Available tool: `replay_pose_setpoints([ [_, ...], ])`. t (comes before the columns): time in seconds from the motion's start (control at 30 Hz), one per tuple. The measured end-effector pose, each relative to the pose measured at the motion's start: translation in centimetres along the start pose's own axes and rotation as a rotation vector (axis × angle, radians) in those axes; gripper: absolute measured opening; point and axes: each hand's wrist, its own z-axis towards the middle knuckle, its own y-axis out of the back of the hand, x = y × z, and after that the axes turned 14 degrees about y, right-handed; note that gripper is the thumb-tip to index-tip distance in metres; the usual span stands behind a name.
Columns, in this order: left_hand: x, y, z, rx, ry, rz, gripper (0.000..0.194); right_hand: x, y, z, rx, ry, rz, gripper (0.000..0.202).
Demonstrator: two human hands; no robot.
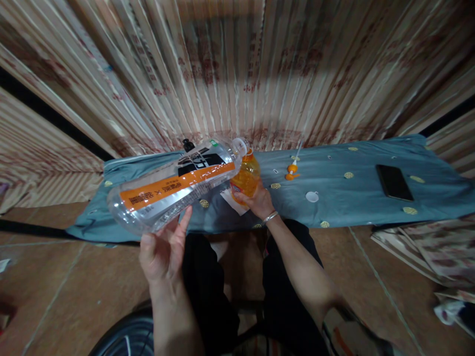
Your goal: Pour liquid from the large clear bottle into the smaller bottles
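Two bottles near centre: left hand [165, 249] has fingers clamped on clear bottle [174, 185], tilted, mouth meeting orange bottle [248, 175]; right hand [260, 200] has fingers clamped round latter. Right half, desk [334, 173]: one pump [292, 170], one white disc [312, 197], one phone [394, 182].

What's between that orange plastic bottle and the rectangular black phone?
An orange plastic pump top and a round white plastic piece, both on the patterned blue cloth, as the head view shows.

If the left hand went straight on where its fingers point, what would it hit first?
The large clear plastic bottle with the orange label: it slants right in front of the left hand, seemingly already against it, though one view leaves depth unclear.
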Motion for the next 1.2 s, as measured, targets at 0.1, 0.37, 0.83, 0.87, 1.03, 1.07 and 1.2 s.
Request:
replay_pose_setpoints([
  [0.1,0.03,-0.03,-0.01,-0.002,-0.007,0.003,0.060,0.14,0.03,0.02,0.011,-0.027,0.000,0.071],
  [0.37,-0.11,-0.16,-0.07,-0.018,0.002,0.030,0.060,0.17,0.11,0.03,0.010,-0.011,0.005,0.066],
  [0.83,-0.26,-0.21,-0.07,-0.026,0.007,0.027,0.066,-0.43,-0.39,-0.08,-0.014,0.038,-0.022,0.069],
  [0.87,-0.26,-0.24,-0.08,-0.027,0.006,0.031,0.066,-0.40,-0.36,-0.08,-0.011,0.035,-0.021,0.069],
  [1.03,-0.27,-0.37,-0.15,-0.037,0.000,0.033,0.066,-0.21,-0.27,-0.05,-0.010,0.010,-0.016,0.073],
  [1.07,-0.27,-0.38,-0.15,-0.038,0.000,0.031,0.065,-0.19,-0.26,-0.05,-0.013,0.012,-0.012,0.072],
  [1.2,-0.29,-0.39,-0.11,-0.030,0.004,0.030,0.065,-0.15,-0.21,-0.04,-0.018,0.017,0.007,0.070],
])
